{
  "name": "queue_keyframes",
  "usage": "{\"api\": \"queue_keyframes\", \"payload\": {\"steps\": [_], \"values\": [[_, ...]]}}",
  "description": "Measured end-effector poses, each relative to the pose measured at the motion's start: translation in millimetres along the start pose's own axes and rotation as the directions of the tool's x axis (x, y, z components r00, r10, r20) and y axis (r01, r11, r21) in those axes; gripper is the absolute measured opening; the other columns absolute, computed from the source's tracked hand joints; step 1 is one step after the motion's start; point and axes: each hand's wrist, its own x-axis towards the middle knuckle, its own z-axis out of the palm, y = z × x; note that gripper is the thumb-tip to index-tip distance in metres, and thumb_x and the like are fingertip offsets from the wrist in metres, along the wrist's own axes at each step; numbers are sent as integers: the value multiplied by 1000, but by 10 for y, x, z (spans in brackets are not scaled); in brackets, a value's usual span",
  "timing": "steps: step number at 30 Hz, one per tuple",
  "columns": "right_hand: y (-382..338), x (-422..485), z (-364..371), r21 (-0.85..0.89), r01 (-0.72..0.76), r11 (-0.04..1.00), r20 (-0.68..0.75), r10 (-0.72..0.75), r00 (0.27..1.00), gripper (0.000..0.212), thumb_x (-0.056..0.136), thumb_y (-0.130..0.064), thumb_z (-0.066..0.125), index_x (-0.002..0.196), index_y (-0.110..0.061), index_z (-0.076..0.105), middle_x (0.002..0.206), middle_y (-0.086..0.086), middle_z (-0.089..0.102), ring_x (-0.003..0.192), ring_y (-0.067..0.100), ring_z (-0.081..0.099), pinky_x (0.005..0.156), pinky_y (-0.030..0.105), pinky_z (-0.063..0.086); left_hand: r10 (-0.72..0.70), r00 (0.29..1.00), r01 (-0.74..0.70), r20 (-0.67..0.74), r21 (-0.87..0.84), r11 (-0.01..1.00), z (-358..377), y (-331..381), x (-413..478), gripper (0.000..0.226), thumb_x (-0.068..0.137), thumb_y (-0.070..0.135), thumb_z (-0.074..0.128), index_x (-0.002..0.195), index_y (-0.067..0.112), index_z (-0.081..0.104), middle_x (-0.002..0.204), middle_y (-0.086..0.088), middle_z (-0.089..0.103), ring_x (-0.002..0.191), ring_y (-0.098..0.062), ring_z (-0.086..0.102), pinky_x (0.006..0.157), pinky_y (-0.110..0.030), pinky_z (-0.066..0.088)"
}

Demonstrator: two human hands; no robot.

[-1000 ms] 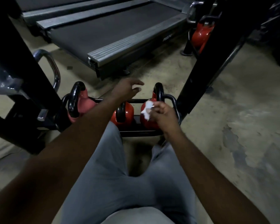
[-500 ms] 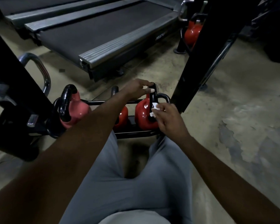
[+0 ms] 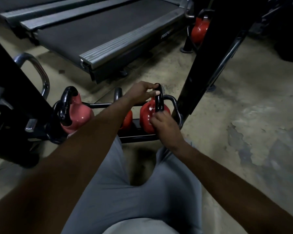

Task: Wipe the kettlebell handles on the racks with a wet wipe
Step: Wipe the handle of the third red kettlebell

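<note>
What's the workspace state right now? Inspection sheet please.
Surface: stained concrete floor; low black rack stands on it.
Job's things: red kettlebell at rack's right end, black handle upright; pink kettlebell at left; middle kettlebell mostly behind the arm; wet wipe not visible.
Clutter: nothing seen.
Grippers: left hand pinches handle top; right hand curls at its base.
Cables: nothing seen.
Surroundings: treadmill; black upright; far kettlebell beyond.
</note>
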Motion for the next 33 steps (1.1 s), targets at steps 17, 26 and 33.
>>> {"api": "queue_keyframes", "payload": {"steps": [17, 26, 33], "values": [[256, -179, 94, 624, -617, 481, 239, 634, 736, 18, 89, -6, 63, 97, -18, 72, 100, -2, 73, 99, 12, 67, 92, 29, 50, -6, 1000, 5, -19, -13, 1000, 16, 6, -25, 47, 94, 34, 64, 136, 15, 58, 134, -7, 61, 121, -15, 57, 89, -20, 38], [266, 15, -91, 712, -600, 366, 292, 622, 726, 23, 92, -7, 62, 86, -28, 68, 87, -4, 72, 87, 14, 67, 86, 42, 54, -10, 999, 13, -41, 71, 997, 43, 20, -33, 45, 96, 36, 60, 136, 17, 57, 131, -4, 64, 116, -13, 59, 79, -17, 36], [407, 408, -209, 799, -556, 229, 263, 698, 666, 22, 88, -2, 65, 88, -23, 62, 81, 6, 67, 75, 20, 62, 71, 35, 49, -67, 941, 86, -331, 43, 995, 265, 171, -362, 55, 91, 31, 65, 143, 25, 47, 133, -5, 54, 115, -21, 56, 94, -35, 48]]}}
